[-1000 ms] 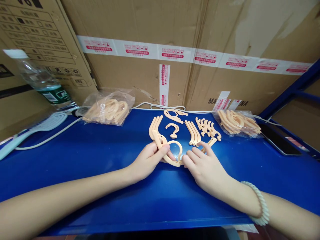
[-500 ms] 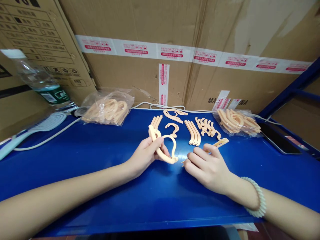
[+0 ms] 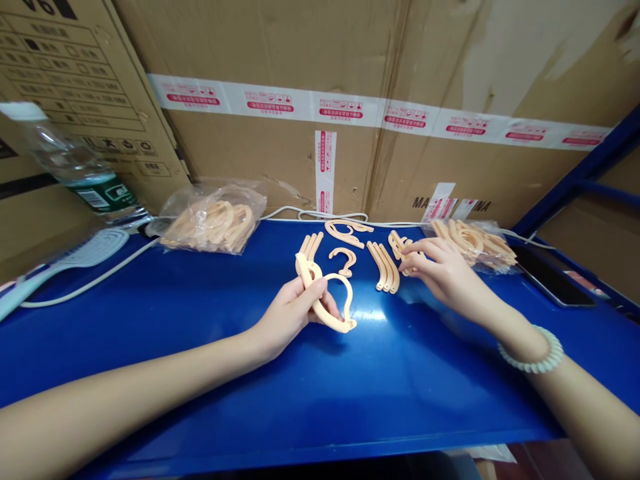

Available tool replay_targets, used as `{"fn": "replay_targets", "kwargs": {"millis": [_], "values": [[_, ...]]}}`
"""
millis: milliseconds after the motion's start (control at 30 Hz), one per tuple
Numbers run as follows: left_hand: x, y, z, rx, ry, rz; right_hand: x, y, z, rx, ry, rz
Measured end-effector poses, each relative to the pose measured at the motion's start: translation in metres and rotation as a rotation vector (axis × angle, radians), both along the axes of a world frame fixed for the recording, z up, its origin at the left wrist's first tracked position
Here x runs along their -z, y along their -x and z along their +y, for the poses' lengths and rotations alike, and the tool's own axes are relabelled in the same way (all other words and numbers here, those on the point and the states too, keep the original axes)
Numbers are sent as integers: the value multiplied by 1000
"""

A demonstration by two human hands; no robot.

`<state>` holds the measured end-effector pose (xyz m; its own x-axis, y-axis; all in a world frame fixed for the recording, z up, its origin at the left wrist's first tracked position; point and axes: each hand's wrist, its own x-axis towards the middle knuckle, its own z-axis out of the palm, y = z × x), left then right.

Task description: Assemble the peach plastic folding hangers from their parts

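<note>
My left hand (image 3: 300, 308) is closed around a beige plastic folding hanger (image 3: 320, 303), with a curved loop standing out to its right. Over a cluster of small beige hanger pieces (image 3: 397, 243) is my right hand (image 3: 445, 273), its fingers bent and their tips among the pieces. The thumb is hidden, and what the fingertips pinch is unclear. Just left of them lie several curved hanger arms (image 3: 384, 267) side by side. A loose hanger hook (image 3: 344, 260) lies beyond my left hand, near more straight arms (image 3: 313, 245). Farther back rests another folded hanger (image 3: 349, 232).
Clear bags of beige hangers stand at the left (image 3: 213, 223) and right (image 3: 475, 243) on the blue table (image 3: 300, 407). A phone (image 3: 553, 277) lies far right. Left are a hairbrush (image 3: 85, 257) and a bottle (image 3: 95, 183). A white cable (image 3: 280, 212) runs along the cardboard box (image 3: 280, 147).
My right hand has moved away and to the right, from beside the held hanger to the small pieces; the slotted strip it held no longer shows there. My left hand has stayed nearly still.
</note>
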<state>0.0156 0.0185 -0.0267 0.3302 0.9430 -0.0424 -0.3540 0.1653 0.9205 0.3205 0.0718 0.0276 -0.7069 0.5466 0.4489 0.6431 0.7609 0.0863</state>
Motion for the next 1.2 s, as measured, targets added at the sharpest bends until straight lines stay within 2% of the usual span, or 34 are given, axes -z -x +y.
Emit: {"fn": "replay_targets", "kwargs": {"millis": [133,233,767,967,1200], "values": [[1,0,0,-1,2,-5,8,11,-7,-28,161,-31],[1,0,0,2,5,-13,12,12,-6,-35,209,-10],[-1,-1,1,16,-5,-5,4,12,-14,9,254,-47],[-4,0,0,54,-7,24,2,19,-23,9,162,16],[-5,1,0,97,-35,77,13,47,-45,-153,152,23]]}}
